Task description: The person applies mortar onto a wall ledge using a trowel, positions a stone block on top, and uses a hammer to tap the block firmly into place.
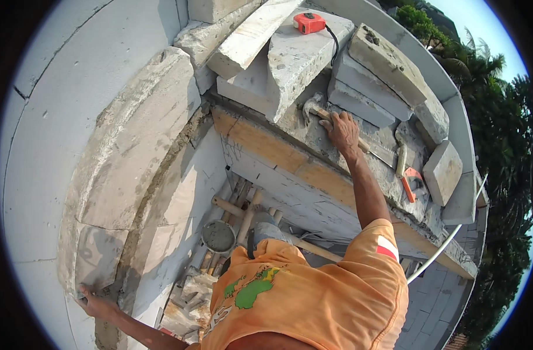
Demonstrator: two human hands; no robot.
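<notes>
My right hand is closed around the wooden handle of a hammer, whose metal head lies on the mortar-smeared ledge. Beside that hand lies a handsaw with an orange handle, its blade pointing toward the hammer. A trowel with a wooden handle rests next to the saw. At the lower left, my left hand grips the near end of a light concrete block in the curved wall. Part of its fingers is hidden at the block's edge.
Cut blocks are stacked on the ledge. A red tape measure sits on another block. Below, a bucket of grey mortar stands among bamboo poles. A white pipe slants past the ledge's right end. Trees stand beyond.
</notes>
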